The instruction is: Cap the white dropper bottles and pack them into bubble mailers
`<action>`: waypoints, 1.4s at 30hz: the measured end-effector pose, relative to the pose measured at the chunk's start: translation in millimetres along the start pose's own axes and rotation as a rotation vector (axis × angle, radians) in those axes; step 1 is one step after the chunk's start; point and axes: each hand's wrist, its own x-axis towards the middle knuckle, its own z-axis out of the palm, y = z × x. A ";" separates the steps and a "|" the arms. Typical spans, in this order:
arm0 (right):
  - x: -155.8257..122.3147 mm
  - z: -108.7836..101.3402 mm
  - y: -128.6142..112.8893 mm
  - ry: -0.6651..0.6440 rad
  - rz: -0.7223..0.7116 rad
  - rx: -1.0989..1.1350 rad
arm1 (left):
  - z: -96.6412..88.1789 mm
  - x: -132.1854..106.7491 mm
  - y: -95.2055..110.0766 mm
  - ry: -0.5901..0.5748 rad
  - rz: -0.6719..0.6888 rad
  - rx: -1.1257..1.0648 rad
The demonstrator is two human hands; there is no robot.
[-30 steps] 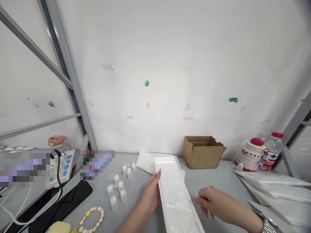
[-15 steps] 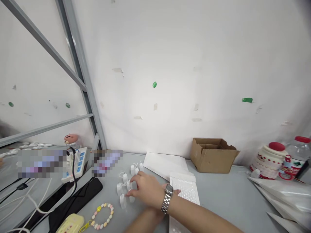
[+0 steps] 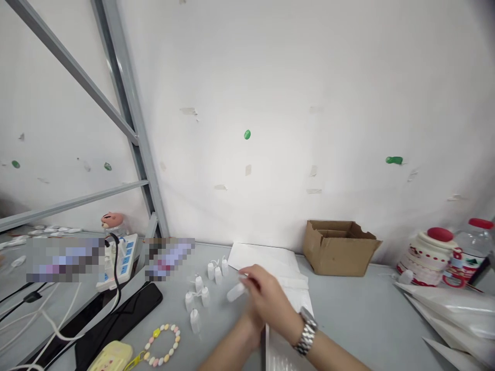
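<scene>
My right hand [image 3: 268, 299], with a metal watch at the wrist, pinches a small white squeeze bottle [image 3: 235, 292]. This bottle is tilted and held off to the left of the fingers. My left hand [image 3: 253, 322] lies lower and partly behind the right one, beside a white bubble mailer [image 3: 284, 350]; its fingers are hidden. Several similar small bottles [image 3: 195, 320] with thin nozzles stand upright to the left of my hands. A flat white envelope [image 3: 263, 255] lies behind the hands, towards the wall.
A cardboard box [image 3: 340, 250] stands against the wall. At the right are a decorated jar [image 3: 427, 257], a clear bottle with a red cap [image 3: 479, 239] and stacked white mailers [image 3: 460, 314]. On the left lie a beaded bracelet [image 3: 170, 337], a black phone-like slab [image 3: 124, 319], cables and a power strip [image 3: 127, 257].
My right hand has moved right and slightly up from the bottle group, carrying one bottle away. My left hand has shifted left from over the bubble mailer.
</scene>
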 end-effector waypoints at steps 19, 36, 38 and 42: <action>-62.6 -124.5 72.7 -0.145 0.298 0.238 | 5.7 1.8 5.7 -0.257 -0.073 0.360; -61.5 -79.1 79.8 0.069 0.460 0.223 | 7.6 -1.0 3.5 -0.155 0.048 0.477; -63.4 -72.3 75.7 0.081 0.439 0.097 | 6.9 -1.6 4.5 -0.127 0.052 0.451; -67.4 -70.8 71.3 -0.206 0.364 0.060 | 8.7 -3.5 3.9 -0.133 0.073 0.414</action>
